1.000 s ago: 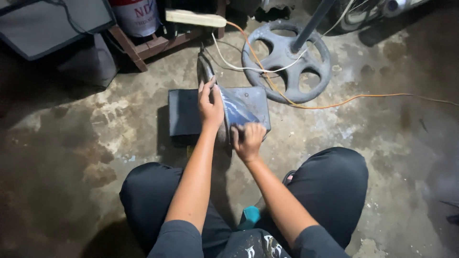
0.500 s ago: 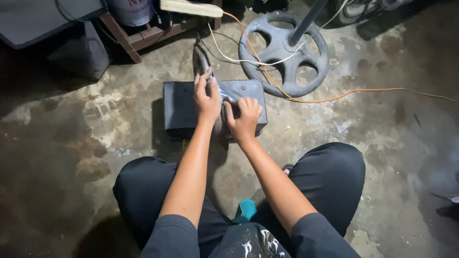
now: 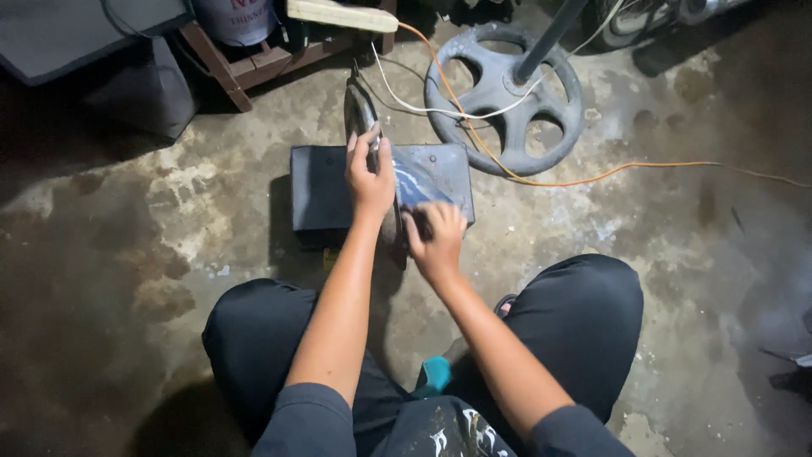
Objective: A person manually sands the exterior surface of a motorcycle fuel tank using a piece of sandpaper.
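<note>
1. A dark rectangular block [image 3: 326,190] lies on the concrete floor [image 3: 169,254], just beyond the person's knees.
2. A long curved metal blade [image 3: 362,114] lies across the block, its far end reaching out past the block's far edge.
3. The left hand [image 3: 370,173] rests on the blade near the block's middle, fingers [image 3: 362,144] pressed together and flat along the metal.
4. The right hand [image 3: 436,241] is at the block's near right edge, blurred; whether its fingers grip the blade's near end cannot be told.
5. Farther right stands a round spoked metal base [image 3: 507,101] with white and orange cables [image 3: 592,176] crossing it.
</note>
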